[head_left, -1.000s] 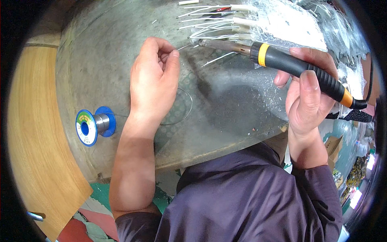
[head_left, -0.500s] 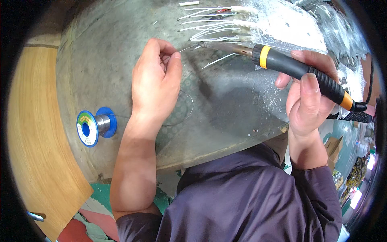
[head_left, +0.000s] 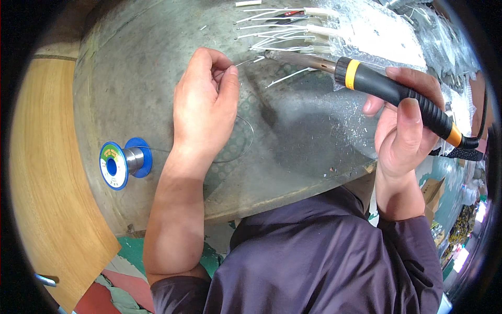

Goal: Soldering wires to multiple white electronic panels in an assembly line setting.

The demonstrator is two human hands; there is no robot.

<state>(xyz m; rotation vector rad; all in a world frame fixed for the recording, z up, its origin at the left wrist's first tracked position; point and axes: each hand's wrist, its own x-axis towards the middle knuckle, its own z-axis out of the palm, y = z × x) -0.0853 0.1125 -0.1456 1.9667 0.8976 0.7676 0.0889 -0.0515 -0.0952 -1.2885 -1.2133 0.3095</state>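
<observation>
My left hand (head_left: 206, 99) pinches a thin strand of solder wire (head_left: 243, 63), its end pointing toward the iron's tip. My right hand (head_left: 405, 123) grips a soldering iron (head_left: 387, 86) with a black handle and yellow bands. The iron's metal tip is close to the ends of several white insulated wires (head_left: 272, 35), which lie in a fanned row. Whether tip, solder and wire touch is too small to tell. One separate white wire (head_left: 286, 77) angles out below the iron's shaft. A loop of solder runs from my left hand toward a blue spool (head_left: 113, 166).
Bubble wrap and clear plastic (head_left: 376, 31) cover the far right of the worn grey table (head_left: 293, 172). White crumbs lie on the table below the iron. A wooden panel (head_left: 47, 157) stands at the left. The iron's black cord (head_left: 482, 104) runs up at the right.
Both hands, the iron and the white wires appear slightly farther right in the picture. The iron's tip stays close to the wire ends, and both grips are the same.
</observation>
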